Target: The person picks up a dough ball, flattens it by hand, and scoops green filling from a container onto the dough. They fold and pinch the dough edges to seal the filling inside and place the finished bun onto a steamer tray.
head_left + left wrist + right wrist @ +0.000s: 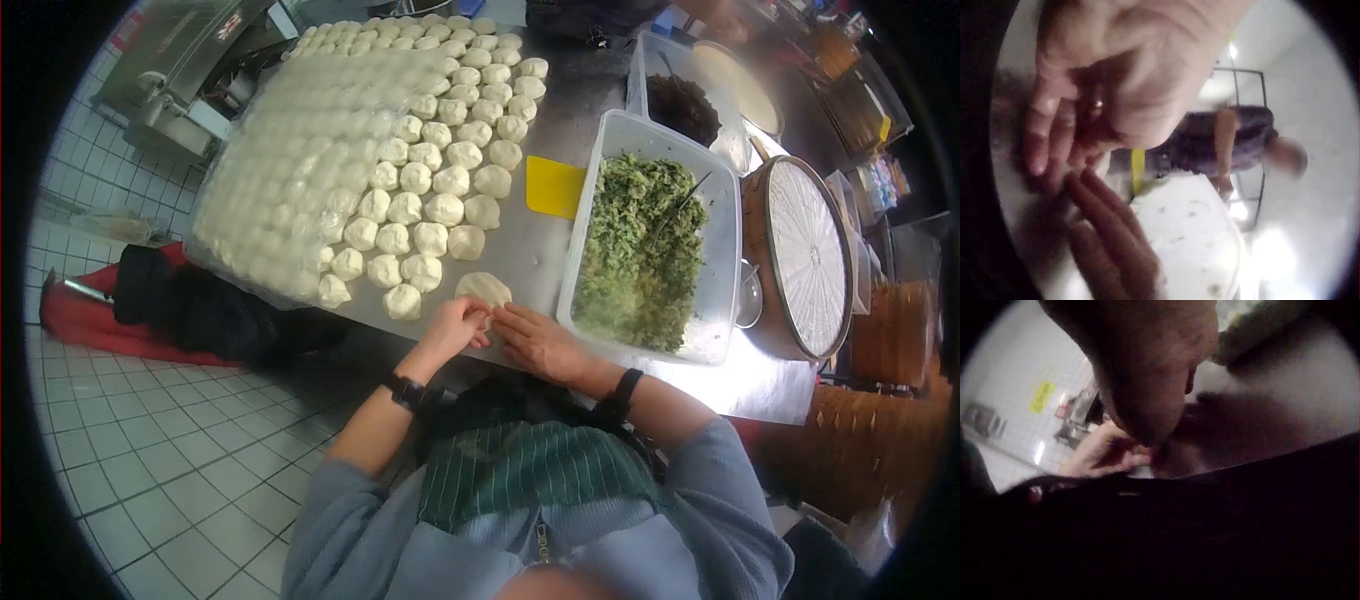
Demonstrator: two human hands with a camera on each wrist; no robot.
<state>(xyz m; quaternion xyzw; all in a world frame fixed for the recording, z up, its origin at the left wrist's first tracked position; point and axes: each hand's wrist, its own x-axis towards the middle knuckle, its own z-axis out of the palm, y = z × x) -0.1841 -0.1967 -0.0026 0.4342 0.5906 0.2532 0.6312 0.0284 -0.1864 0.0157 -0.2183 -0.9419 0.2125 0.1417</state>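
A thin, flat dough round [484,287] lies on the metal table near its front edge. At its near rim, my left hand [455,328] has curled fingers and pinches the dough. My right hand [540,343] reaches in from the other side, fingers fairly straight and touching the dough. Both sets of fingertips nearly meet, hiding the dough's near edge. In the left wrist view, the left hand [1116,75] is above the right hand [1116,244], with a pale bit of dough between them. The right wrist view is dark; the right hand [1147,375] covers most of the work there.
Rows of dough pieces [430,240] fill the left of the table, many under plastic film [290,170]. To the right stand a tub of chopped green filling [640,240], a yellow scraper [554,187], a tub of dark filling [683,108] and a round steamer [808,258]. Another person [1229,140] stands opposite.
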